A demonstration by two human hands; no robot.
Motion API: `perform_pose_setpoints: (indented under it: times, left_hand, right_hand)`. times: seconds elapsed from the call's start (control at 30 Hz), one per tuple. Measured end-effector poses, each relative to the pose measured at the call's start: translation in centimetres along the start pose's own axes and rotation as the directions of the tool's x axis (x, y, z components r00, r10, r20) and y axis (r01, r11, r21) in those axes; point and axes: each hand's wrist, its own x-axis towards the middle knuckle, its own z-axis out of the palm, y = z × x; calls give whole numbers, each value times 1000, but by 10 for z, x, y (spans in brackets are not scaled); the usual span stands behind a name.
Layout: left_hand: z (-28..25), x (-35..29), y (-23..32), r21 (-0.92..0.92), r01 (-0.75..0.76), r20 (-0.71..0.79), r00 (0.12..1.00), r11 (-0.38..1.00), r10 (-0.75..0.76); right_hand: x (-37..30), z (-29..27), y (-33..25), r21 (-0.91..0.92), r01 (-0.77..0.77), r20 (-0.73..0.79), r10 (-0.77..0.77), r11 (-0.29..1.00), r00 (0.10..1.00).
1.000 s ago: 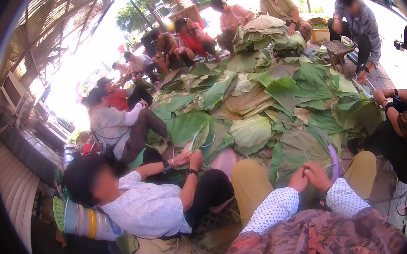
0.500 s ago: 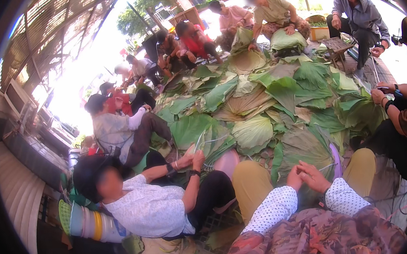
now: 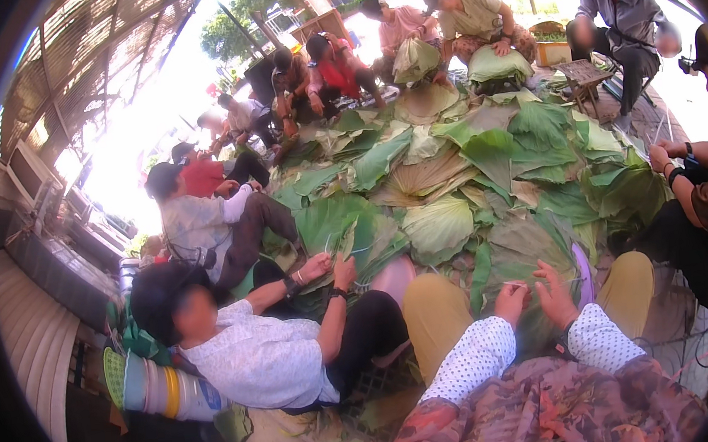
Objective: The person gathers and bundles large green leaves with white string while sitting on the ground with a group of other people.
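Above my lap, my left hand [image 3: 511, 301] is closed in a pinch, and a thin pale strand [image 3: 522, 285] shows at its fingertips. Beside it, apart by a small gap, my right hand [image 3: 554, 297] has its fingers stretched out and apart, with nothing I can make out in it. Just beyond both hands lies a large, drying green lotus leaf [image 3: 531, 253] between my knees. A purple flat edge [image 3: 583, 273] stands to the right of my right hand.
A broad heap of lotus leaves [image 3: 425, 178] spreads ahead. A person [image 3: 256, 345] sits close on my left, hands over strips. Another person [image 3: 705, 185] sits at my right. Several others sit around the heap. Stacked buckets [image 3: 163, 388] lie at the left; cables [image 3: 704, 339] trail at the right.
My two hands, together half a second ago, have come apart, and the right fingers have opened out. The neighbour on my left has also drawn their hands apart slightly.
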Motion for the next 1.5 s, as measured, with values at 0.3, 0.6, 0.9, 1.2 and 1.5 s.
perform_pose_setpoints:
  times: [0.3, 0.6, 0.9, 1.2, 1.5]
  left_hand:
    - [-14, 0, 5, -9, -33, -13, 999, 999, 33]
    - [-10, 8, 35, 42, -12, 65, 998, 999, 9]
    - [-44, 14, 112, 224, -62, -13, 998, 973, 67]
    - [-100, 44, 87, 263, -38, -176, 981, 964, 87]
    - [-95, 54, -6, 663, -180, 97, 983, 727, 156]
  right_hand:
    - [15, -31, 42, -584, 30, 196, 105, 811, 975]
    - [47, -84, 81, -470, 144, 539, 155, 871, 828]
    - [49, -77, 128, 171, -728, 138, 716, 663, 684]
    - [41, -93, 150, 436, -745, 43, 815, 506, 579]
    - [34, -98, 144, 561, -722, 12, 868, 404, 496]
